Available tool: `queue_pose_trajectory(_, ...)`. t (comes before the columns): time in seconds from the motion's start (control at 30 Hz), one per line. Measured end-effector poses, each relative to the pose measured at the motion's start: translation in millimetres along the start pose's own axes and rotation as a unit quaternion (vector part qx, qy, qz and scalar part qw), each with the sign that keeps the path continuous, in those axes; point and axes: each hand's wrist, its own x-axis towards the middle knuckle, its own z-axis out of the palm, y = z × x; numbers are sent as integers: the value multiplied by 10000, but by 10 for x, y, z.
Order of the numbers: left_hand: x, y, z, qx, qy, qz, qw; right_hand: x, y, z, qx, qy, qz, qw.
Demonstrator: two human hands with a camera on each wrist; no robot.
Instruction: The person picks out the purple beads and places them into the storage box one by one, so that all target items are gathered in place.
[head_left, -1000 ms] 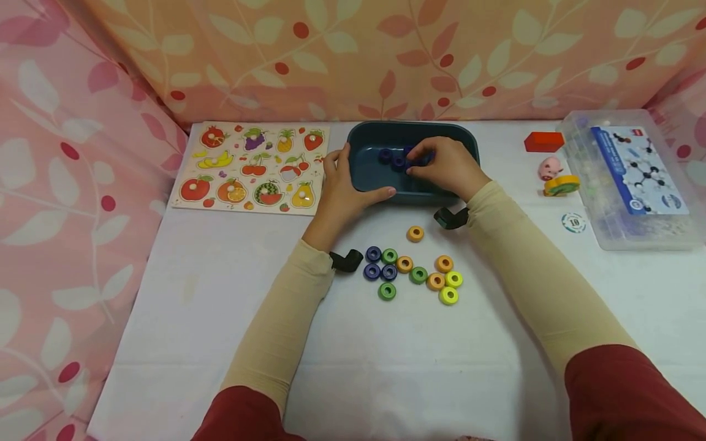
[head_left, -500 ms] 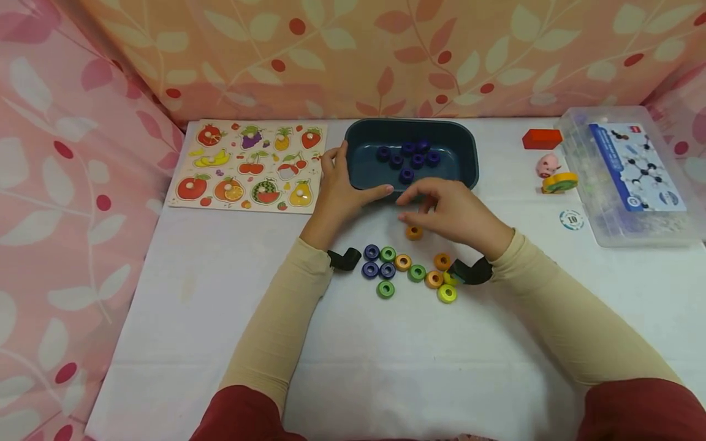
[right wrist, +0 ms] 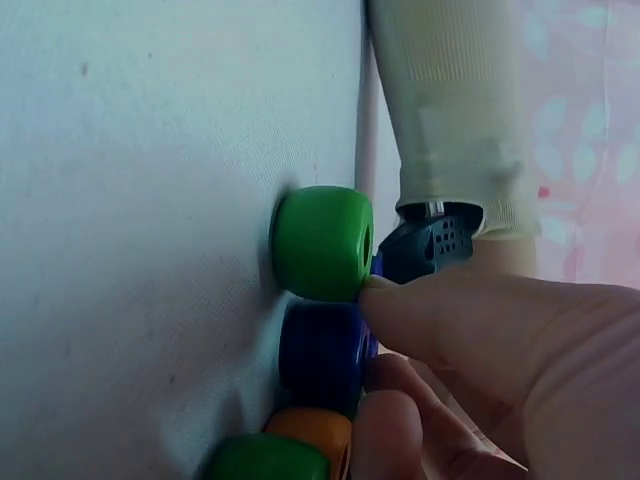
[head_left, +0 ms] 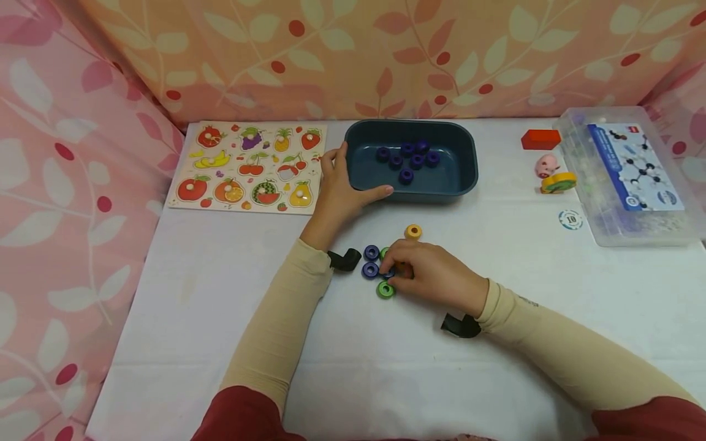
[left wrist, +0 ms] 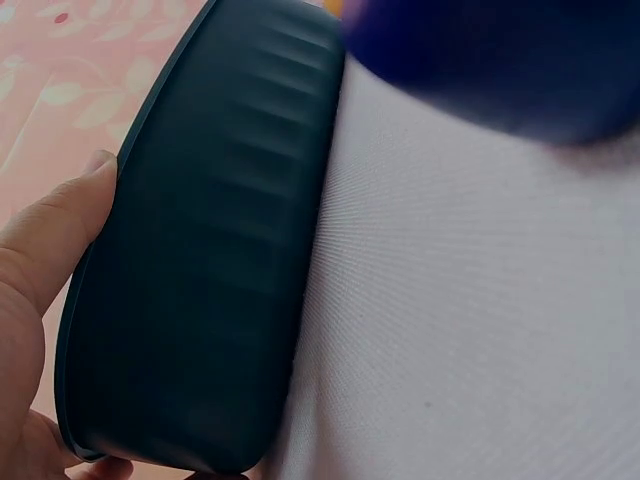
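My left hand (head_left: 342,193) holds the left front corner of a dark teal plastic tub (head_left: 466,177). Its thumb lies along the front rim, as the left wrist view (left wrist: 40,250) also shows. Several dark blue ring beads (head_left: 406,176) sit inside the tub. Over the loose beads on the cloth, my right hand (head_left: 436,272) has its thumb and fingertips around a blue bead (right wrist: 325,345). A green bead (right wrist: 320,240) stands right beside that one. Two more blue beads (head_left: 370,270) lie to the left; the palm hides the orange and yellow beads further right.
A wooden fruit puzzle board (head_left: 248,168) lies left of the tub. To the right are a red block (head_left: 540,139), a pink pig figure (head_left: 546,165), a yellow-and-green toy (head_left: 558,182), a round chip (head_left: 570,219) and a clear case (head_left: 634,226). One orange bead (head_left: 413,231) lies apart.
My right hand has left the tub, where a blue bead now lies near the front, and come down to the loose beads, with its fingers around a blue one. My left hand has stayed put.
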Motion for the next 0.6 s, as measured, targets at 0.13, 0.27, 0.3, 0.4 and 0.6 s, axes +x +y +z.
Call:
queue_pose_trajectory(0.13,-2,2,0,5,4,4,10000,-9,-11,13,-205,50,95,9997)
queue_pose_trajectory(0.27,3,4,0,7,14,32,10000,-11,-16,18,-324,59,95,9994)
queue_pose_trajectory(0.3,4,3,1,8,11,33,10000,-9,-17,21,-349,48,85,9993)
queue_pose_trajectory(0.4,3,3,-1,13,18,50,10000,-1,-19,28,-398,57,71,9992)
queue_pose_trajectory(0.6,4,-1,-2,21,37,77,10000,9,-36,-30,-419,15,-24,9991)
